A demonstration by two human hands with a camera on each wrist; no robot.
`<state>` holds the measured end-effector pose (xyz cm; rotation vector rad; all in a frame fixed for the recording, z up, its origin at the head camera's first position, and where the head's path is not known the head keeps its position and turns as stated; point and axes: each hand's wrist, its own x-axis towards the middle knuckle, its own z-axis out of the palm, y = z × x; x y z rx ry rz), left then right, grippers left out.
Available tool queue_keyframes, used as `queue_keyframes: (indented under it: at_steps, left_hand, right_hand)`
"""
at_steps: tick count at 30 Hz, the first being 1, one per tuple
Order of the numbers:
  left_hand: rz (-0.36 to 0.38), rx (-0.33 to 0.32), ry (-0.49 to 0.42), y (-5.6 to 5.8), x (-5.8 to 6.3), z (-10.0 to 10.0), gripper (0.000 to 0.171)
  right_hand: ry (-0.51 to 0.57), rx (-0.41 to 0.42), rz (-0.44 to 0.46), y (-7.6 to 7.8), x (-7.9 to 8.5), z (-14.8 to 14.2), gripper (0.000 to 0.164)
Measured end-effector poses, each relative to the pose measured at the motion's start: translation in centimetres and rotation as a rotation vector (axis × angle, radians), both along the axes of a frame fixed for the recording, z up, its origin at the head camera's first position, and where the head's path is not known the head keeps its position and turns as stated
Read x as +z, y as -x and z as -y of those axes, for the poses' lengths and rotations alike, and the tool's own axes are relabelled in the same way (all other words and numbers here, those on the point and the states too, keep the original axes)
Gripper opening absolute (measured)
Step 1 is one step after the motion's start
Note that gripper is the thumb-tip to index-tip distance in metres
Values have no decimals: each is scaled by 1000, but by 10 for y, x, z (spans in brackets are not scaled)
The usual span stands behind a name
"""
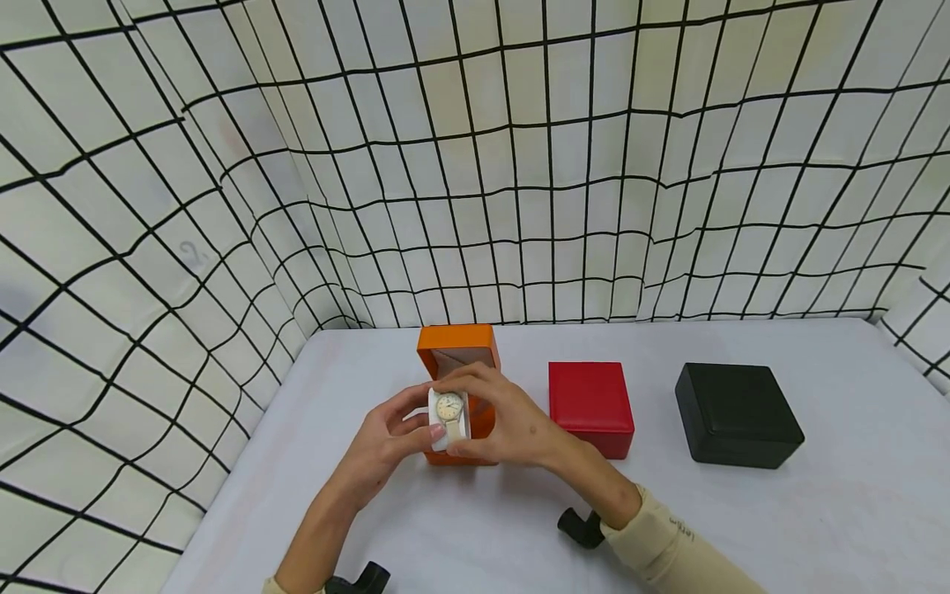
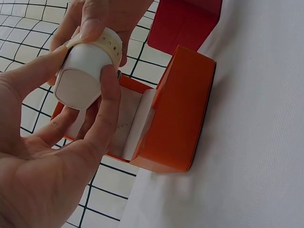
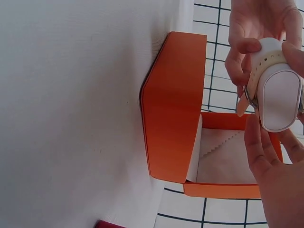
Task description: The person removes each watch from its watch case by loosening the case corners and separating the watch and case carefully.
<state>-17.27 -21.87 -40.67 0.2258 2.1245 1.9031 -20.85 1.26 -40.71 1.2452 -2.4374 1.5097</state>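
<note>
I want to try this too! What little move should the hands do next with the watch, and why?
I'd probably lower the watch and its white cushion gently into the orange box, because the left hand and right hand hold the cushion up by the box, and the box's lid is open.

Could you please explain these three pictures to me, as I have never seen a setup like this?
There is no robot here, only a person's bare left hand and right hand. The widest picture comes from a camera worn on the head, looking forward and down. The other two come from cameras on the wrists, each looking at that hand's work. On the white surface, from left to right, stand an open orange box, a closed red box and a closed dark box. Both hands hold a watch, its pale strap wrapped around a white cushion.
</note>
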Motion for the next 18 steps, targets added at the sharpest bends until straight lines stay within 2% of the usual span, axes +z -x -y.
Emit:
queue_keyframes:
  at_steps: [6, 18]
  left_hand:
    - [3, 36, 40, 1, -1, -4, 69]
    - [-2, 68, -2, 0, -1, -6, 66]
  right_hand:
    - [11, -13, 18, 0, 0, -1, 64]
    - [27, -30, 40, -3, -2, 1, 65]
